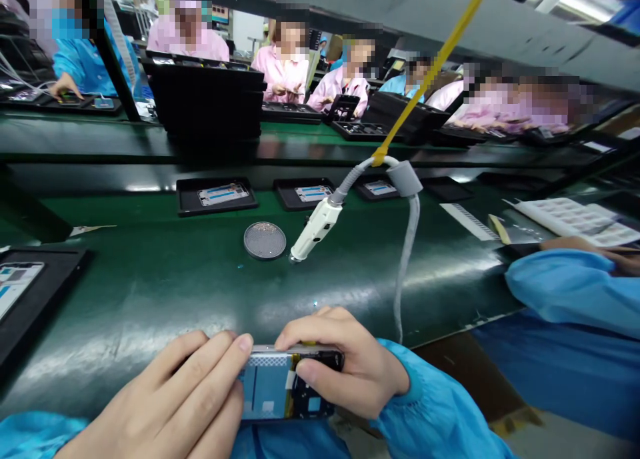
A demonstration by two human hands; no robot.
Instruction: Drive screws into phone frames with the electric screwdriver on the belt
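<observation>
Close to my body, a smartphone with its back cover off (pixel 270 387) is held sideways between both hands. A blue-wrapped battery fills its middle, and black inner parts show at its right end. My right hand (pixel 350 362) grips that end, thumb across the inner side and forefinger along the upper edge. My left hand (pixel 187 395) is closed around the other end, its fingers together and reaching the upper edge. The phone's left end is hidden behind these fingers. Beyond the phone hangs a white electric screwdriver (pixel 316 231), beside a round dish of tiny screws (pixel 265 240).
The screwdriver's grey cable (pixel 407 259) hangs from a yellow strap (pixel 435 65). Black trays (pixel 187 209) with phones line the green bench's (pixel 165 265) back, and another tray (pixel 37 339) lies left. A co-worker's blue sleeve (pixel 560 279) is at right; several people sit opposite.
</observation>
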